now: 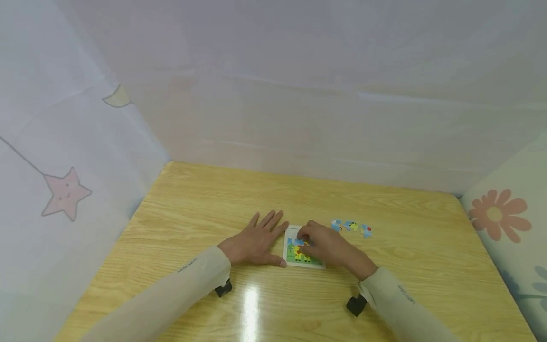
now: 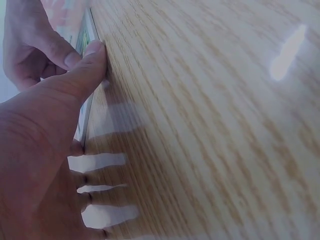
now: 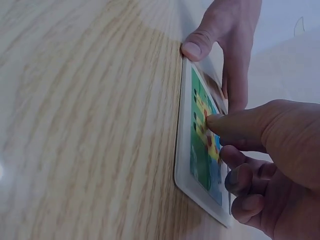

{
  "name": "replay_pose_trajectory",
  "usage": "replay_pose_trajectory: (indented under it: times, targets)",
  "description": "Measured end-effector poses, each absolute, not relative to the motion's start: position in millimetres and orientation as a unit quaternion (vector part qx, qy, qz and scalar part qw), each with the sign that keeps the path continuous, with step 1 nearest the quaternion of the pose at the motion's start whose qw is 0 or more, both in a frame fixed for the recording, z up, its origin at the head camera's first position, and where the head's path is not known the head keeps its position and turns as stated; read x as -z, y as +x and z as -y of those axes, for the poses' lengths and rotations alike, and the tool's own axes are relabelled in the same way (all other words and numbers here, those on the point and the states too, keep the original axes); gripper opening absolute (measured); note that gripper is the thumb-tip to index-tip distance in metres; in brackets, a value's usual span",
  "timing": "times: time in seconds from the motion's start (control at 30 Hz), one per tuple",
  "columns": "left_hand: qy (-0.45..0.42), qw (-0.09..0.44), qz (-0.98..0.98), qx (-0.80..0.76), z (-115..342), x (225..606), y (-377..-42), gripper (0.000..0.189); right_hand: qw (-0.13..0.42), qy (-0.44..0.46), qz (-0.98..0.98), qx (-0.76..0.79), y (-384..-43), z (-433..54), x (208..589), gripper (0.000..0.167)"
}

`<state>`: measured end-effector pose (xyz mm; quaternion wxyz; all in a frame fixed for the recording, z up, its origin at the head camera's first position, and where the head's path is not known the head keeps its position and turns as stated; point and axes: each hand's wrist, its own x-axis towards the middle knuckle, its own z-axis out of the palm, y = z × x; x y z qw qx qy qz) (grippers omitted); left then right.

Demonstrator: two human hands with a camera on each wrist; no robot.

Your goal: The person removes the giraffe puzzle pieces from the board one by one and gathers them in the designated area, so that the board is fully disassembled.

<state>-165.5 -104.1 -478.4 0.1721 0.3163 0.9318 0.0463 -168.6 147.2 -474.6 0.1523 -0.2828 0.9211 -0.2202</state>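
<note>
A small picture puzzle (image 1: pixel 295 256) in a pale frame lies flat on the table, showing green, blue and yellow parts; bare board shows near its top. My left hand (image 1: pixel 256 240) rests palm down beside it, fingers spread, the thumb against the lower left corner and the index finger near the upper left one. Over the puzzle's right side is my right hand (image 1: pixel 326 242), fingers curled. In the right wrist view its thumb (image 3: pixel 215 122) touches the picture (image 3: pixel 202 125); whether a piece is pinched there is hidden. The left thumb (image 2: pixel 92 52) meets the frame's edge.
Several loose puzzle pieces (image 1: pixel 352 226) lie on the table right of the frame, beyond the right hand. Around the wooden table (image 1: pixel 205 199) hang pale printed cloths (image 1: pixel 273 104) at the back and sides. A black wrist camera (image 1: pixel 356 305) sits under the right sleeve.
</note>
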Motion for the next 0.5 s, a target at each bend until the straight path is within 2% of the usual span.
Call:
replay_pose_trajectory:
  times: [0.23, 0.5]
  targets:
    - [0.313, 0.179, -0.932, -0.044, 103, 475, -165, 0.109, 0.164, -0.29, -0.916, 0.223, -171, -139, 475, 0.025]
    - [0.314, 0.183, -0.931, -0.042, 103, 474, -165, 0.109, 0.208, -0.264, -0.906, 0.258, -175, -136, 472, 0.029]
